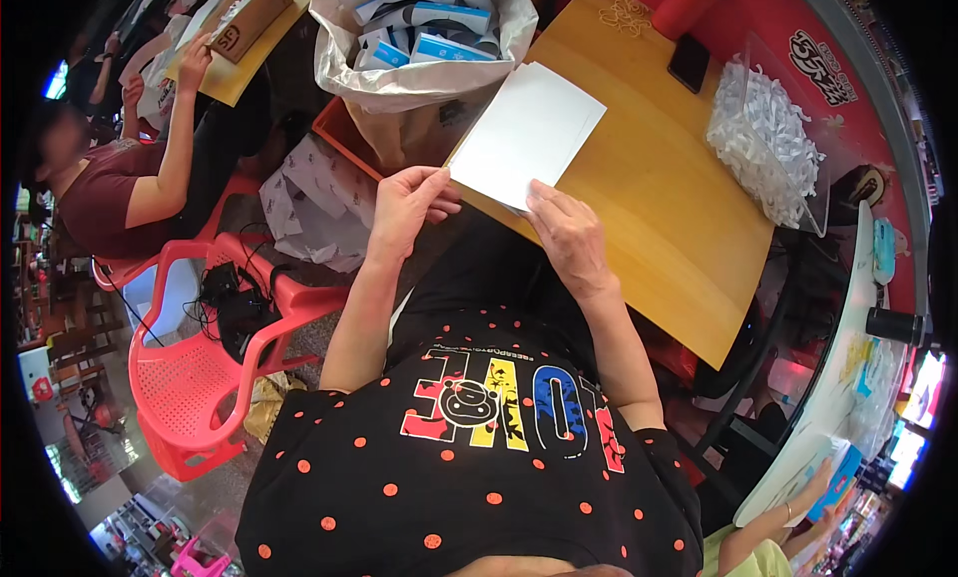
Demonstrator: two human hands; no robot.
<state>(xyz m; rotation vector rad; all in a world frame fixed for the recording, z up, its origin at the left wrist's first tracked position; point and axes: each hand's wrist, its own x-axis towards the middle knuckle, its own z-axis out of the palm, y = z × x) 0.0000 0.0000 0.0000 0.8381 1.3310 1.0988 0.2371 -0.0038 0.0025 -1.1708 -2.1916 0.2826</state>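
the person's right hand (569, 236) had its fingertips laid over the near right corner of a thin, white, rectangular stack of paper (529, 133); its thumb was hidden, so i could not tell whether it pinched. the left hand (407, 206) had its thumb tip at the near left corner, other fingers loosely curled below; whether it gripped any sheet could not be told. the stack lay just beyond both hands at the left edge of a yellow wooden table (664, 243), its long axis running from near left to far right, its near short edge facing the hands; neither hand was clearly nearer. left of its far end stood a large off-white sack (337, 73) filled with blue-and-white paper pieces (439, 48). well to the right, a clear plastic bin (820, 218) held curled white strips (758, 143), with a black phone (689, 63) beyond.
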